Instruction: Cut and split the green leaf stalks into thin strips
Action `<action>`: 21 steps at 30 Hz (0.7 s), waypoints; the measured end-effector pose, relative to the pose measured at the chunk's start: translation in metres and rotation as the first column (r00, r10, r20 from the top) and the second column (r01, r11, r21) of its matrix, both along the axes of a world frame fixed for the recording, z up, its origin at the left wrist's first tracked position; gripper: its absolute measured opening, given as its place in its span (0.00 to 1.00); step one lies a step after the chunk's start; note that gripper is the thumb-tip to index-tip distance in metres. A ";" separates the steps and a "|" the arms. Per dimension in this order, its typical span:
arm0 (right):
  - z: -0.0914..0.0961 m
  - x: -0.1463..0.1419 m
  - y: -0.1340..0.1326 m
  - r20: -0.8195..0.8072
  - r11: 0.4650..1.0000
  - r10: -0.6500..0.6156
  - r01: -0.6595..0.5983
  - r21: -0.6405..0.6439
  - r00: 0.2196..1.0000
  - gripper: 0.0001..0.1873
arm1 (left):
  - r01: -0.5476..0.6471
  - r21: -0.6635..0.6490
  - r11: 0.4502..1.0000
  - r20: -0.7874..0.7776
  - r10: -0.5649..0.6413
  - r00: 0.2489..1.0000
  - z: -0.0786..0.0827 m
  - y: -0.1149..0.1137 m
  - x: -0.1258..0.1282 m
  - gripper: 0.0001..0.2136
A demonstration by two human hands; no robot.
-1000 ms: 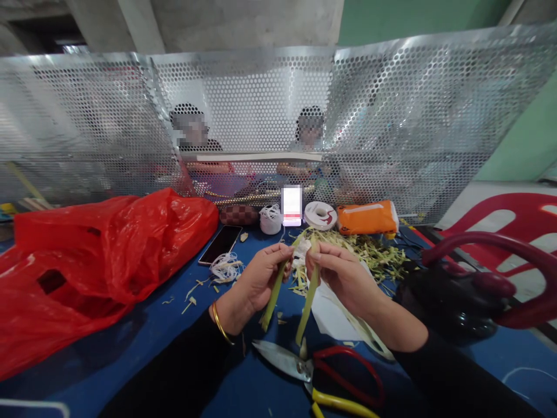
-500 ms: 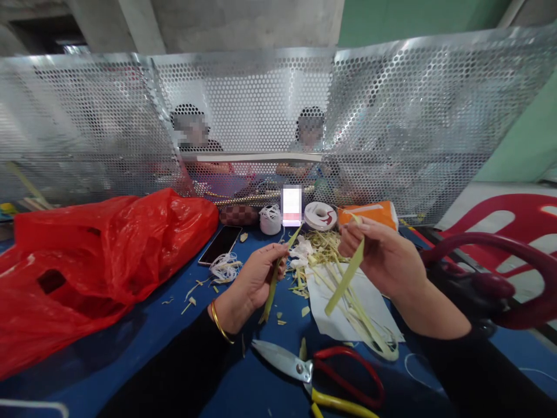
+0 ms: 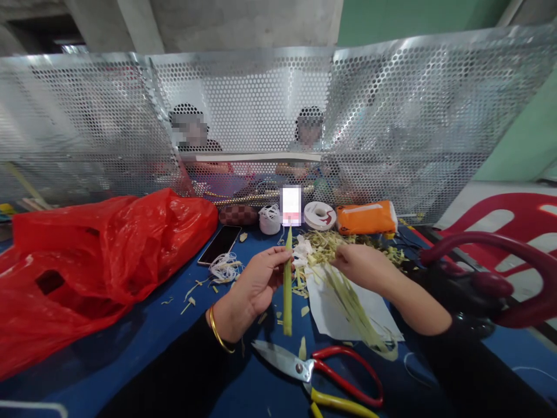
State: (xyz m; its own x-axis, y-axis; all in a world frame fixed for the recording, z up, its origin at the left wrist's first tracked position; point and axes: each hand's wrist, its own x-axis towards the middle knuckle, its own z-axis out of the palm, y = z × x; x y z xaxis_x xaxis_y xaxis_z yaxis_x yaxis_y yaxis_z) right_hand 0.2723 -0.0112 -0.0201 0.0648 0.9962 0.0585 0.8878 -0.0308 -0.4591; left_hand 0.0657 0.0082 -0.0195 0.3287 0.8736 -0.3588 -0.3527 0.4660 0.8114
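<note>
My left hand (image 3: 261,276), a gold bangle at its wrist, pinches a green leaf strip (image 3: 288,296) between thumb and fingers. The strip stands nearly upright, its pointed tip away from me. My right hand (image 3: 361,264) is closed at the far end of a bundle of long pale-green leaf strips (image 3: 357,307); its fingertips are partly hidden. Under the bundle lies a white paper sheet (image 3: 322,319). Nearer to me, shears (image 3: 300,368) with one red and one yellow handle lie open on the blue table (image 3: 183,342).
Crumpled red plastic bag (image 3: 108,249) at left, beside a phone (image 3: 220,244) and tangled white string (image 3: 225,267). Behind are a string roll (image 3: 270,220), ribbon spool (image 3: 320,215), orange packet (image 3: 366,217) and leaf scraps (image 3: 322,238). Two people sit beyond the perforated metal screen (image 3: 261,87).
My right hand has lowered with its strip to the bundle on the paper. In my left hand the leaf strip has turned from slanted to nearly upright.
</note>
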 end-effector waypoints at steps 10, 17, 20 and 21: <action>-0.010 -0.060 -0.021 -0.645 0.927 0.272 -0.374 -0.023 0.714 0.07 | -0.137 0.240 0.961 -0.010 0.144 0.990 0.003 -0.003 -0.002 0.10; -0.005 -0.058 -0.017 -0.856 0.982 0.082 -0.189 -0.018 0.511 0.13 | 0.127 0.333 0.934 -0.169 -0.073 0.983 -0.003 -0.001 -0.003 0.11; -0.003 -0.056 -0.019 -0.866 0.965 0.060 -0.249 -0.076 0.496 0.13 | 0.084 0.381 0.921 -0.197 -0.008 0.980 -0.003 0.001 -0.003 0.10; -0.002 -0.056 -0.019 -0.866 0.957 0.061 -0.277 -0.091 0.496 0.13 | 0.065 0.394 0.917 -0.203 0.018 0.979 -0.002 0.001 -0.003 0.10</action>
State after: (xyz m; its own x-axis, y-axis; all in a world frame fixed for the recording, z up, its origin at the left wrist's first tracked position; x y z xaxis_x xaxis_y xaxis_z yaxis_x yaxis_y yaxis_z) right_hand 0.2168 -0.0307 -0.0222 -0.1954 0.9736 -0.1183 0.0708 -0.1063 -0.9918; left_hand 0.0622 0.0093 -0.0215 0.3092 0.9500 -0.0438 -0.1584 0.0969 0.9826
